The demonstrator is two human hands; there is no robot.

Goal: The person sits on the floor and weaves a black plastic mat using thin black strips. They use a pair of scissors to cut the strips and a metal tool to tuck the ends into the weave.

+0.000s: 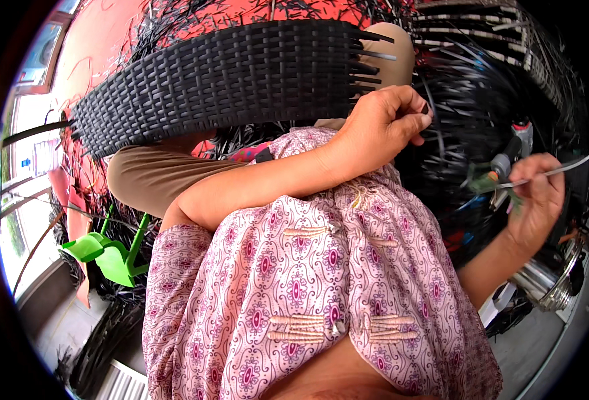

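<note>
A dark woven panel (221,80) of flat plastic strips lies across my lap, with loose strip ends sticking out at its right edge. Just past that edge is my left hand (388,123), its thumb and forefinger pinched on a small dark bit I cannot make out. Farther right, my right hand (540,190) is raised, fingers curled round a pale thin strip (568,165) that runs out to both sides. A blurred greenish thing (486,183) is beside its fingers; I cannot tell whether the hand holds it too.
A heap of black strips (464,107) lies to my right. Near the right hand are a grey-handled tool (504,163) and a shiny metal vessel (541,280). Bright green plastic pieces (111,257) are at left. Strip scraps litter the red floor (111,40); another woven piece (474,23) is at far right.
</note>
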